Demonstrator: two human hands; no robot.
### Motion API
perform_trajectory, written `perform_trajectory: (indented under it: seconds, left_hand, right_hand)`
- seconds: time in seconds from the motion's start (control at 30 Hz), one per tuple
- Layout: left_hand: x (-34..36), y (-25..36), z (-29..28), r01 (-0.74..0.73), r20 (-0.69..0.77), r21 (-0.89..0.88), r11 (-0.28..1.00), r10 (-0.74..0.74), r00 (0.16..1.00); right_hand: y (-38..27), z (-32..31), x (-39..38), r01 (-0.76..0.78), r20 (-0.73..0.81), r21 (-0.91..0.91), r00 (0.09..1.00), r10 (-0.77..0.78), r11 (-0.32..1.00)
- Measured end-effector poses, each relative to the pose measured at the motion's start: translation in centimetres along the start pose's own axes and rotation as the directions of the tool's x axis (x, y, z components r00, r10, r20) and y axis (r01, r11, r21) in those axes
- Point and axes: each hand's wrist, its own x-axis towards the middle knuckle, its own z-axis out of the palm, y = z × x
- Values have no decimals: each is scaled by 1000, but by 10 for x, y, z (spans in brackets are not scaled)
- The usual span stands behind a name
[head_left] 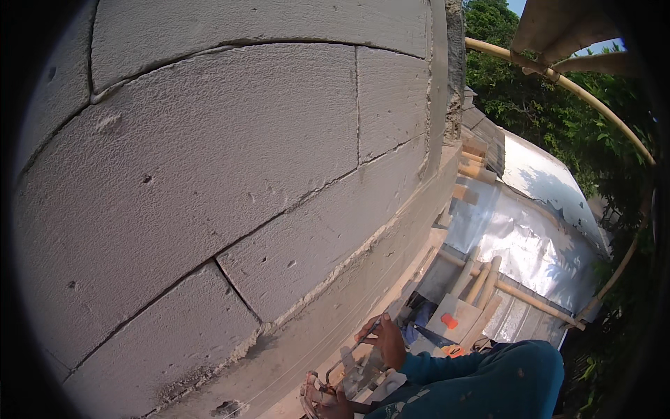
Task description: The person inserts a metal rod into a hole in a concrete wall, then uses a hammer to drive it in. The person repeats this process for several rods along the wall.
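My right hand (pixel 387 340), at the end of a teal sleeve, is closed with its fingertips pinching the upper end of a thin metal rod (pixel 346 359). The rod slants down to the left and bends into a hook near my left hand (pixel 328 401). That hand is low in the picture, its fingers curled beside the hooked end. What lies inside its grip is too small and partly hidden to make out. Both hands are close to the smooth grey band (pixel 307 353) along the foot of a light block wall (pixel 230 174).
Bamboo poles (pixel 520 297) and boards (pixel 460 314) lie below on the right, with a small red-orange object (pixel 449 320) on one board. Shiny metal sheeting (pixel 523 237) lies beyond. A bamboo pole (pixel 593 101) arches at the upper right before trees (pixel 502 77).
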Motion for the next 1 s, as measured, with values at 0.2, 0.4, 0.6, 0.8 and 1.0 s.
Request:
perform_trajectory:
  seconds: [0.2, 0.4, 0.6, 0.8, 1.0]
  left_hand:
    - [-11, 40, -23, 205, 79, -39, 978, -201, 976]
    - [-9, 41, -71, 62, -374, -366, 929, -208, 904]
    - [24, 60, -85, -86, -576, -432, 898, -201, 793]
    - [71, 87, -85, -181, -730, -312, 933, -114, 674]
    - [67, 95, -72, -49, -716, -328, 943, -215, 664]
  right_hand:
    - [0, 4, 9, 203, -14, 136, 979, -203, 970]
    - [-18, -27, 30, 305, -85, -94, 946, -313, 948]
    - [-12, -15, 27, 311, 44, -98, 950, -308, 945]
    - [-16, -8, 24, 310, 116, -56, 946, -302, 949]
    - [-18, -11, 18, 282, 65, -23, 958, -280, 959]
